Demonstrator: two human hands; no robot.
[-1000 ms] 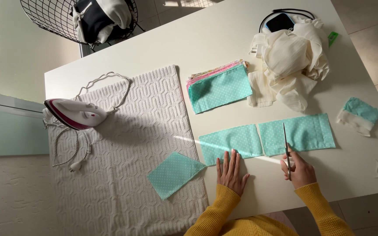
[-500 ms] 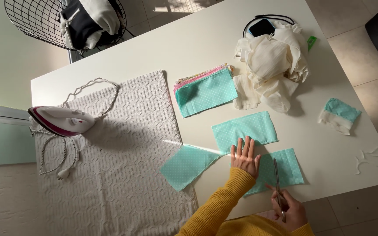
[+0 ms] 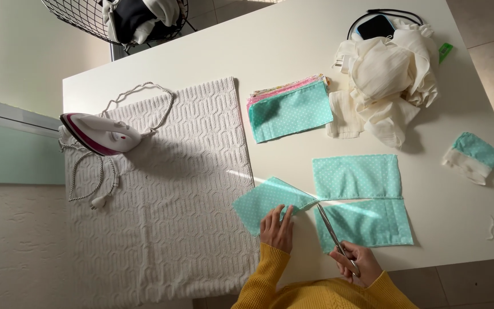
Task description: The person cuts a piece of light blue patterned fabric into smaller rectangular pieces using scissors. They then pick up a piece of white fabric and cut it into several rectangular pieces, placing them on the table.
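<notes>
Scissors point(image 3: 331, 233) lie in the closed right hand point(image 3: 354, 264), blades pointing away toward the teal fabric point(image 3: 270, 200) on the bench point(image 3: 293, 51). Left hand point(image 3: 277, 229), nearer the fabric, presses it flat with open fingers, left of the blades.

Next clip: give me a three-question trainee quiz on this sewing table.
1. True or false: the right hand holds scissors.
2. What does the left hand press on?
A. cream cloth
B. turquoise dotted fabric piece
C. iron
3. Fill in: the iron rests on the white ____.

Key
1. True.
2. B.
3. Towel (a textured white mat; the iron sits at its upper left edge).
</notes>
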